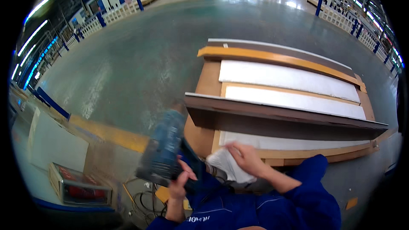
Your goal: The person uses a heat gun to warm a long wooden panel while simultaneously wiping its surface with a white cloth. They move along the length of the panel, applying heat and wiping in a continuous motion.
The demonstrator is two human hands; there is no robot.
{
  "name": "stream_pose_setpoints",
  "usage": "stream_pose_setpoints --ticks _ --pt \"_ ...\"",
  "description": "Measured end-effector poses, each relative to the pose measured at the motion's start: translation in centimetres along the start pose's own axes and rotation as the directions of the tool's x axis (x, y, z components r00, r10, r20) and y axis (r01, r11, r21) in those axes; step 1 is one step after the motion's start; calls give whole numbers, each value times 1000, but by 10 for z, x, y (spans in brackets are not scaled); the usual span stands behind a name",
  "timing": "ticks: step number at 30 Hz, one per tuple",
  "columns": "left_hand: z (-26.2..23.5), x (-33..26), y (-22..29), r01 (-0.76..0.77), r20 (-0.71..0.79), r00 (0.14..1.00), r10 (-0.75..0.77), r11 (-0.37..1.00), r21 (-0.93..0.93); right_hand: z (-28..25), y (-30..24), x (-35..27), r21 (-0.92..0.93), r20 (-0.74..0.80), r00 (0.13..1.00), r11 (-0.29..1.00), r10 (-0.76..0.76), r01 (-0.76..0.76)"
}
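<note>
The left hand [178, 183] is wrapping its fingers around the grip of a blue power tool [162, 151], holding it up with its body pointing away, apparently so it stays ready to use. The right hand [246, 157], just beside it, is pinching a white cloth [226, 165] at the near edge of a wooden frame [281, 102]. Beyond the hands, the frame is lying flat on the floor [140, 59], white panels [285, 76] sitting between its rails, a dark board [281, 115] across it.

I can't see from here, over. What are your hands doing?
Left hand grip on blue power tool. Right hand on white cloth, at the wooden frame edge. Cables on floor below.
</note>
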State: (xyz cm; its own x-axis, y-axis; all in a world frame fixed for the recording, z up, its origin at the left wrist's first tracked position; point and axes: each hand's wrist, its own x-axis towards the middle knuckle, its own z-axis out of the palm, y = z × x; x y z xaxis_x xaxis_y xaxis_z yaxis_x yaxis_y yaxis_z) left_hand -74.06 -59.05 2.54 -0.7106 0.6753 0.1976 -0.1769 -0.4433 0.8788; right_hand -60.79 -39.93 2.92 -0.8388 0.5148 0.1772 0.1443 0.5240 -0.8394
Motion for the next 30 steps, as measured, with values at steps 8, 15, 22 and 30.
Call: stream_pose_setpoints --ticks 8,15,22,30 --pt "75 5 -46 153 194 966 -172 982 111 -25 -9 -48 41 -47 996 997 -70 72" --pt "102 -19 -87 -224 572 820 -17 910 348 -24 27 -102 345 164 982 928 90 -142" --pt "158 17 -43 -583 713 666 219 749 315 -77 -4 -128 184 -335 942 979 -21 87" --pt "141 23 -119 107 844 370 -389 920 377 -96 11 -139 464 -469 880 869 75 173"
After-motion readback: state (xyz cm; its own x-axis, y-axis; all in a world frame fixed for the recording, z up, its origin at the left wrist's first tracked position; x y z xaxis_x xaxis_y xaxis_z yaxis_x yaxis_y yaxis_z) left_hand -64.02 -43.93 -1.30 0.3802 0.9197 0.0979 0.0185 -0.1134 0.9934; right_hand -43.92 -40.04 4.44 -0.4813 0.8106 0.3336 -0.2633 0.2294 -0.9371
